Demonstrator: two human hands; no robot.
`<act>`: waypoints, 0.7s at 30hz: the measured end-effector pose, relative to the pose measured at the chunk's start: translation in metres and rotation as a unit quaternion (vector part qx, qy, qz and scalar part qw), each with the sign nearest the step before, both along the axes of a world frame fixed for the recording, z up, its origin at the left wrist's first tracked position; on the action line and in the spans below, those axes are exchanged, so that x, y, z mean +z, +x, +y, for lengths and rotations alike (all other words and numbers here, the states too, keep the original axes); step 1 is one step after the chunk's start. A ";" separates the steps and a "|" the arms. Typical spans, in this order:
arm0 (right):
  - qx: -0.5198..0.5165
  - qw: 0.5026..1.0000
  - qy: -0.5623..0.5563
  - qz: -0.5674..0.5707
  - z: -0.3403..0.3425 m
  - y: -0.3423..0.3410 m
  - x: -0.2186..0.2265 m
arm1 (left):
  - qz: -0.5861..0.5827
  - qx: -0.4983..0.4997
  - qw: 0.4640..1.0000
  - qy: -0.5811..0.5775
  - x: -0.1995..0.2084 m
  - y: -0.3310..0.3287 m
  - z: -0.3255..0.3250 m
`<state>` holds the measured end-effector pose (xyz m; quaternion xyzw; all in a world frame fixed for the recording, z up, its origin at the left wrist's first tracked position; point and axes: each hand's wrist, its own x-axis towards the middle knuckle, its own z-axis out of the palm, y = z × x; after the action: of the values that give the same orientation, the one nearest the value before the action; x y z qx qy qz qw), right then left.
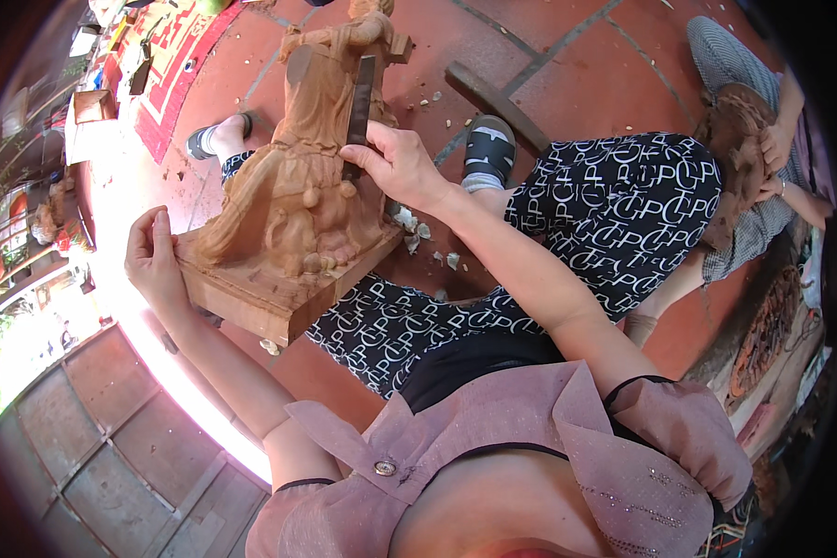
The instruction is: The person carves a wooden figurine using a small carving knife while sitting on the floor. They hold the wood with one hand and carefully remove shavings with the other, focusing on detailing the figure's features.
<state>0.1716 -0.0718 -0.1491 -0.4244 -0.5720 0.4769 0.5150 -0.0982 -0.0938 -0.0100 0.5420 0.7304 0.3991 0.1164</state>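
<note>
The reddish-brown carved wooden figure statue on its thick rectangular wooden base (pixel 298 200) rests tilted on the person's lap, leaning away from the body toward the terracotta-tiled floor (pixel 567 56). The right hand (pixel 395 163) is clenched around the lower end of a long, flat, dark rasp-like tool (pixel 360 102); the tool runs up from the fingers and lies against the statue's side, its upper end near the figure's shoulder. The left hand (pixel 153 260) presses flat against the near-left edge of the base, fingers straight and together with the thumb alongside, bracing rather than gripping. Pale wood chips (pixel 418 237) lie just below the right wrist on the black trousers with white letter print (pixel 614 214). To work this stroke well, it seems wise that the tool stay flat to the surface above the knuckles, moved in short strokes along the grain, with pressure light near the carved detail beneath the fingers; the bracing palm should hold the base firm so the block does not rock. A slip off the statue's edge could nick the finer carving. Off to the far right of the right hand, another person's hands (pixel 772 163) hold a round dark carved wooden piece (pixel 735 139), well apart from this work.
</note>
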 end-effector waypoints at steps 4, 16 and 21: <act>0.004 0.999 -0.008 0.038 0.000 0.001 0.003 | 0.014 0.007 1.000 -0.004 0.001 0.002 -0.001; 0.043 0.995 -0.021 0.092 0.010 -0.006 -0.013 | 0.018 0.014 1.000 -0.014 0.002 0.002 0.001; 0.064 0.988 -0.100 0.102 0.001 -0.004 -0.010 | 0.017 0.002 1.000 -0.016 0.000 -0.003 0.000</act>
<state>0.1680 -0.0705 -0.1590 -0.3851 -0.4919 0.6043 0.4945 -0.1008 -0.0941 -0.0100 0.5452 0.7397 0.3784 0.1114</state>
